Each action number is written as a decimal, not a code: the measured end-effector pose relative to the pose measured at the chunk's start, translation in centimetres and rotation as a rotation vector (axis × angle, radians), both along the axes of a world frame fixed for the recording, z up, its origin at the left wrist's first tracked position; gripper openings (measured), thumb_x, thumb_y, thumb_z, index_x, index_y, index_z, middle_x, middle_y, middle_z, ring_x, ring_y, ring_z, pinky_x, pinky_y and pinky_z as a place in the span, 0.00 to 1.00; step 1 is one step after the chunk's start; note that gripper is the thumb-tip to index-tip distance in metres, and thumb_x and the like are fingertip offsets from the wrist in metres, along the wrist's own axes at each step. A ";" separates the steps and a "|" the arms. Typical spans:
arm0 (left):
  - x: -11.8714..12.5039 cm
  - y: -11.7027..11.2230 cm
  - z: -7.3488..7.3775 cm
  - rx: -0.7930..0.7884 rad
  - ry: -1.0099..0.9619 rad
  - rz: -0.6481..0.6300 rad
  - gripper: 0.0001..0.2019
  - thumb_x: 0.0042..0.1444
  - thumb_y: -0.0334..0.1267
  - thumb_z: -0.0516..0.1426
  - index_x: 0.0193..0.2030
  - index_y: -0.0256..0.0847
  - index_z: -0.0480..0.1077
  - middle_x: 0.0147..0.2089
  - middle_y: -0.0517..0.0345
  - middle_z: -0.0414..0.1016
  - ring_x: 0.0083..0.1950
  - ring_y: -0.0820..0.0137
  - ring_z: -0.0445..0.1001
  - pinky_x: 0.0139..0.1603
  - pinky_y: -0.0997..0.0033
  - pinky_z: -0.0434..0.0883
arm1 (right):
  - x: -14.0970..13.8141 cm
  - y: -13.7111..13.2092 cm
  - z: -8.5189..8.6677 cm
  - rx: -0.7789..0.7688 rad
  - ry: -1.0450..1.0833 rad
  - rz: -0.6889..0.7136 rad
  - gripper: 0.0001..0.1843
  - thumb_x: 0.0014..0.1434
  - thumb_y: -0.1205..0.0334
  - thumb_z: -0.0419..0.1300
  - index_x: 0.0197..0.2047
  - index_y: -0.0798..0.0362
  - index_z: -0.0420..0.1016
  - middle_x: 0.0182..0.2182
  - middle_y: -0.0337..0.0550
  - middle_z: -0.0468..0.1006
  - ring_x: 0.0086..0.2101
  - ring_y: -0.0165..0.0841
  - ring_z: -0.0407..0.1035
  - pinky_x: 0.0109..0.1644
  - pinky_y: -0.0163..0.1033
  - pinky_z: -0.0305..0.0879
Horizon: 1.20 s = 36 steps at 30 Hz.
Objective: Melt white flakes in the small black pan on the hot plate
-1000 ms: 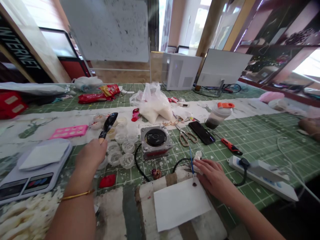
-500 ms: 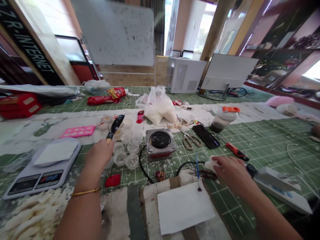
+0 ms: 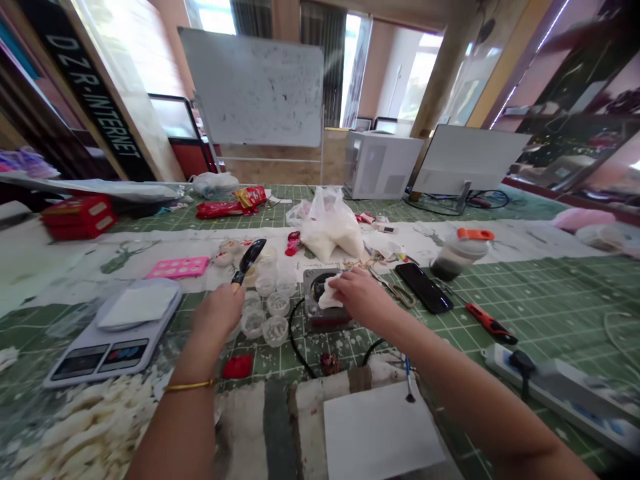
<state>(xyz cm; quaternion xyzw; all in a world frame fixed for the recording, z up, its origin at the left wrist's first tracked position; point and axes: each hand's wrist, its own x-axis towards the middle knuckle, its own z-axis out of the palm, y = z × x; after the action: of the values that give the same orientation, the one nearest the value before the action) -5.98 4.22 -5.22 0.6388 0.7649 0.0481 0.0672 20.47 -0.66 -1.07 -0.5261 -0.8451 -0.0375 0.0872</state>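
My left hand [image 3: 216, 321] is closed round the pale handle of a black spoon [image 3: 251, 257], its dark head pointing up and away. Below and beside it stand several small clear plastic cups [image 3: 275, 329]. In my right hand [image 3: 364, 297] is a crumpled white tissue [image 3: 329, 295], pinched between the fingers. That tissue is over the black round top of a small electric hot plate [image 3: 327, 323] and appears to touch it; the tissue and fingers hide part of the plate.
A kitchen scale [image 3: 120, 337] and white wax-like pieces [image 3: 100, 427] lie at left. Rightward are scissors [image 3: 403, 295], a phone [image 3: 424, 288], a red-handled tool [image 3: 491, 324], a lidded cup [image 3: 461, 255] and a power strip [image 3: 565, 390]. White paper [image 3: 383, 433] with a brush [image 3: 409, 383] lies in front.
My right hand has carried the tissue leftward from beside the brush onto the hot plate. My left hand still holds the spoon upright. The whole view has shifted slightly.
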 end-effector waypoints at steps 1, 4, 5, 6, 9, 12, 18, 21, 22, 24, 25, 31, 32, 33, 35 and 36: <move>0.0 0.0 0.0 -0.004 0.008 -0.002 0.22 0.58 0.45 0.40 0.41 0.34 0.69 0.39 0.36 0.75 0.41 0.54 0.74 0.36 0.61 0.67 | -0.4 1.1 -0.2 -0.049 -0.029 -0.014 0.12 0.58 0.66 0.50 0.40 0.52 0.75 0.33 0.43 0.74 0.38 0.33 0.65 0.43 0.34 0.56; -0.2 0.0 -0.2 -0.015 0.021 -0.014 0.21 0.58 0.44 0.39 0.41 0.35 0.68 0.41 0.38 0.74 0.42 0.54 0.74 0.37 0.61 0.67 | -0.2 3.0 -0.7 -0.080 -0.063 -0.077 0.13 0.57 0.67 0.50 0.35 0.56 0.76 0.35 0.47 0.73 0.33 0.31 0.66 0.37 0.33 0.56; -0.2 0.1 -0.2 -0.018 0.022 -0.017 0.21 0.58 0.44 0.38 0.41 0.35 0.68 0.41 0.38 0.74 0.43 0.54 0.74 0.37 0.61 0.67 | 0.1 3.1 -0.8 -0.078 -0.073 -0.101 0.14 0.57 0.67 0.49 0.34 0.57 0.76 0.35 0.49 0.72 0.32 0.31 0.66 0.36 0.34 0.56; -0.3 0.1 -0.2 -0.022 0.023 -0.018 0.21 0.58 0.44 0.38 0.40 0.36 0.68 0.41 0.38 0.74 0.43 0.54 0.74 0.37 0.61 0.67 | 0.4 2.9 -0.8 -0.081 -0.085 -0.121 0.14 0.57 0.68 0.49 0.33 0.58 0.76 0.35 0.51 0.72 0.31 0.31 0.67 0.35 0.34 0.56; -0.4 0.3 -0.3 -0.039 0.020 -0.017 0.21 0.58 0.43 0.38 0.40 0.37 0.68 0.42 0.39 0.74 0.43 0.54 0.73 0.37 0.61 0.67 | 0.4 1.7 -0.6 -0.113 -0.116 -0.121 0.12 0.54 0.69 0.51 0.31 0.56 0.77 0.32 0.48 0.73 0.30 0.31 0.67 0.32 0.34 0.56; -0.4 0.3 -0.3 -0.045 0.030 -0.015 0.21 0.58 0.44 0.38 0.40 0.37 0.68 0.42 0.39 0.74 0.44 0.55 0.73 0.38 0.62 0.67 | -0.9 1.6 -0.3 -0.144 -0.129 -0.076 0.11 0.52 0.70 0.52 0.33 0.53 0.76 0.33 0.45 0.74 0.31 0.31 0.68 0.32 0.33 0.56; -0.2 0.2 -0.1 -0.044 0.023 0.020 0.21 0.58 0.43 0.38 0.41 0.35 0.68 0.41 0.38 0.75 0.43 0.53 0.73 0.36 0.62 0.66 | -1.8 3.3 0.6 -0.155 -0.170 -0.157 0.14 0.52 0.73 0.49 0.35 0.58 0.75 0.34 0.52 0.75 0.34 0.37 0.70 0.34 0.37 0.60; -0.3 0.3 -0.2 -0.031 0.019 0.013 0.21 0.58 0.44 0.38 0.40 0.36 0.68 0.40 0.39 0.75 0.43 0.54 0.73 0.36 0.64 0.66 | -1.8 1.6 1.0 -0.178 -0.192 -0.193 0.13 0.51 0.74 0.49 0.32 0.59 0.76 0.31 0.54 0.76 0.32 0.38 0.71 0.34 0.38 0.62; -0.3 0.3 -0.2 -0.029 0.022 0.002 0.21 0.58 0.44 0.38 0.40 0.36 0.69 0.41 0.40 0.74 0.43 0.54 0.73 0.36 0.64 0.66 | -2.1 0.9 1.1 -0.189 -0.194 -0.187 0.13 0.51 0.74 0.50 0.31 0.59 0.76 0.31 0.54 0.76 0.32 0.38 0.71 0.34 0.38 0.62; -0.4 0.3 -0.3 -0.028 0.029 -0.021 0.21 0.58 0.44 0.38 0.40 0.37 0.68 0.41 0.40 0.74 0.43 0.55 0.73 0.37 0.64 0.66 | -2.9 0.2 1.1 -0.204 -0.188 -0.151 0.12 0.51 0.73 0.50 0.31 0.56 0.76 0.33 0.51 0.76 0.33 0.36 0.71 0.34 0.36 0.63; -0.4 0.3 -0.3 -0.030 0.030 -0.030 0.21 0.58 0.44 0.38 0.40 0.37 0.68 0.41 0.40 0.74 0.43 0.55 0.73 0.36 0.64 0.66 | -3.3 0.3 1.1 -0.207 -0.183 -0.135 0.12 0.52 0.72 0.51 0.32 0.55 0.75 0.34 0.50 0.76 0.33 0.35 0.71 0.35 0.35 0.63; -0.3 0.1 -0.2 -0.011 0.027 -0.007 0.22 0.58 0.44 0.38 0.40 0.35 0.68 0.39 0.37 0.74 0.42 0.53 0.74 0.35 0.61 0.67 | -1.5 4.3 1.4 -0.154 -0.181 -0.262 0.12 0.53 0.72 0.50 0.36 0.59 0.75 0.33 0.54 0.76 0.36 0.37 0.71 0.38 0.35 0.63; -0.3 0.1 -0.2 -0.007 0.026 -0.001 0.22 0.58 0.45 0.38 0.40 0.35 0.68 0.39 0.37 0.74 0.42 0.53 0.74 0.35 0.61 0.67 | -0.5 4.6 1.7 -0.130 -0.184 -0.304 0.12 0.53 0.71 0.50 0.36 0.60 0.74 0.34 0.55 0.75 0.36 0.37 0.71 0.38 0.35 0.63; -0.3 0.1 -0.2 -0.005 0.025 -0.003 0.21 0.58 0.45 0.38 0.39 0.35 0.68 0.39 0.37 0.74 0.42 0.54 0.74 0.35 0.62 0.67 | 0.4 4.7 2.0 -0.103 -0.186 -0.344 0.13 0.55 0.70 0.49 0.37 0.60 0.74 0.35 0.56 0.74 0.36 0.38 0.71 0.38 0.36 0.63; -0.4 0.2 -0.3 -0.005 0.025 -0.011 0.21 0.58 0.44 0.38 0.39 0.36 0.67 0.39 0.38 0.74 0.42 0.54 0.74 0.35 0.62 0.67 | 2.0 4.4 2.7 -0.021 -0.183 -0.423 0.15 0.57 0.69 0.46 0.41 0.61 0.71 0.39 0.58 0.72 0.36 0.40 0.70 0.37 0.38 0.63; -0.4 0.2 -0.3 -0.006 0.023 -0.015 0.21 0.58 0.44 0.38 0.39 0.36 0.67 0.39 0.38 0.74 0.42 0.54 0.74 0.35 0.62 0.67 | 2.5 4.1 3.0 0.037 -0.181 -0.454 0.15 0.58 0.68 0.45 0.42 0.61 0.69 0.40 0.58 0.71 0.36 0.40 0.70 0.36 0.38 0.62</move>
<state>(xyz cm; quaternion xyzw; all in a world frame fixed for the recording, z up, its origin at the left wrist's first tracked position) -6.43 4.42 -5.56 0.6450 0.7608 0.0381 0.0608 23.00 3.46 1.89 -0.6952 -0.7089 -0.1184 0.0100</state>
